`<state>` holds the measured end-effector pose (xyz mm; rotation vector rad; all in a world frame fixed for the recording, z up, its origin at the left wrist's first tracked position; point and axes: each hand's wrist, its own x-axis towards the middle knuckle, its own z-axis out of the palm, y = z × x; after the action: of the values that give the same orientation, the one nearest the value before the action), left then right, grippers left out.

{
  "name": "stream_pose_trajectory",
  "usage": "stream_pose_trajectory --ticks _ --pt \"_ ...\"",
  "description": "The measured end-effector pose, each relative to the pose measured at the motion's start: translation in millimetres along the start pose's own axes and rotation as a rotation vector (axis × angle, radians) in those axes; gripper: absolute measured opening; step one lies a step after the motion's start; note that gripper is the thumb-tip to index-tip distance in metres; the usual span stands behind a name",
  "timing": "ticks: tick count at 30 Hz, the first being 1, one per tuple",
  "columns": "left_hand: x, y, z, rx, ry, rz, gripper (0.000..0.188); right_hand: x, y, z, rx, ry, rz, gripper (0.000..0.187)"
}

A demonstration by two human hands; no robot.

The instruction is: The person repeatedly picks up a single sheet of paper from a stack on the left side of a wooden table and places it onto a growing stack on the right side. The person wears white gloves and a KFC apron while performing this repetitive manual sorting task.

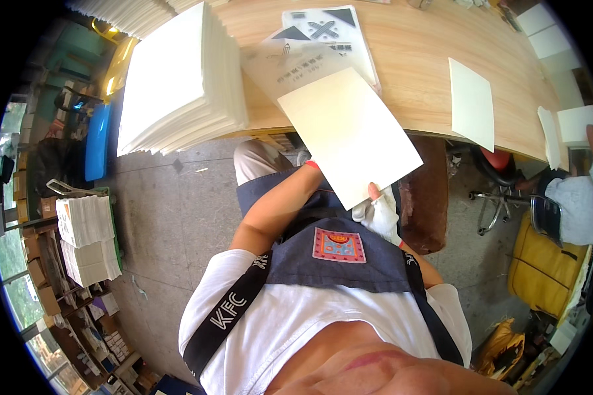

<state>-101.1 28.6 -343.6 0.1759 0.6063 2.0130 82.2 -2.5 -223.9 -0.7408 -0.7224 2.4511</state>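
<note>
A blank cream-white sheet of paper [352, 138] is held up over my lap, its far part in front of the table edge. At its near corner, my right hand [379, 212], in a white glove with the thumb bare, pinches it, thumb on top. My left hand [303, 158] is mostly hidden beneath the sheet; only a bit of pale glove and a red band at the wrist show, so its fingers cannot be made out. Just beyond the sheet lie a translucent printed sheet [296, 69] and a stack of printed sheets [359, 33] with dark corner shapes.
A tall stack of white paper [171, 72] stands on the wooden table [418, 66] at left. Another white sheet [472, 105] lies at right. Paper piles on a cart [85, 230] stand on the floor at left. A chair [501, 197] and another person [573, 204] are at right.
</note>
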Motion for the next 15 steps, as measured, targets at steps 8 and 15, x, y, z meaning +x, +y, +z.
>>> stream_pose_trajectory --ticks 8,15 --pt "-14 -24 -26 -0.124 -0.024 -0.260 0.046 12 16 -26 -0.160 0.206 0.229 0.024" --pt "-33 -50 -71 -0.135 -0.016 -0.410 0.041 22 11 -15 -0.059 0.054 0.059 0.023"
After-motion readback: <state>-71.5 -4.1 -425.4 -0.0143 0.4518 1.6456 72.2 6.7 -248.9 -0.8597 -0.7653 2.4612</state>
